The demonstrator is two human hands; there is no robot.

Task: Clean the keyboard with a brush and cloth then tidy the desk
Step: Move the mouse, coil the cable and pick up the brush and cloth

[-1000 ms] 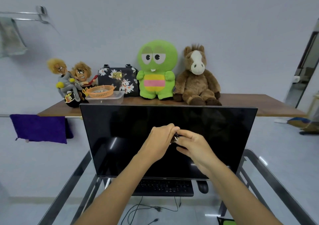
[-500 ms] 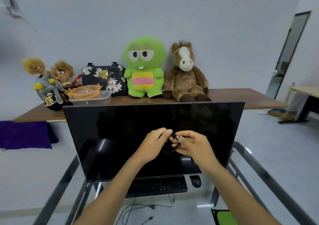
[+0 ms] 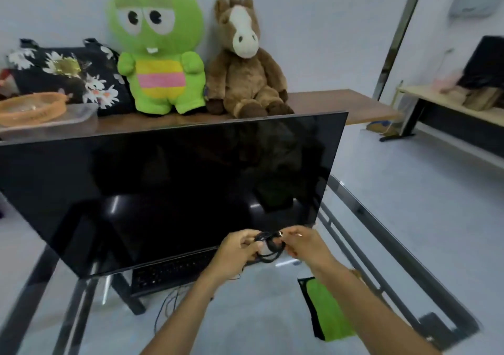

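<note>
Both hands meet in front of the lower right of the black monitor (image 3: 169, 191). My left hand (image 3: 237, 251) and my right hand (image 3: 305, 245) pinch a coiled black cable (image 3: 268, 248) between them, with a small metal plug tip showing at its top. The black keyboard (image 3: 174, 271) lies on the glass desk under the monitor's lower edge, partly hidden by my left forearm. A green cloth (image 3: 328, 311) with a black border lies on the desk to the right, beside my right forearm. No brush is visible.
The glass desk has a dark metal frame (image 3: 381, 234) along its right side. Behind the monitor a wooden shelf (image 3: 341, 103) carries a green plush, a brown horse plush, a floral bag and an orange basket in a clear tub. Cables hang below the desk.
The camera has swung right and down and moved closer. My hands have lowered toward the desk, and the cable between them now shows as a fuller coil.
</note>
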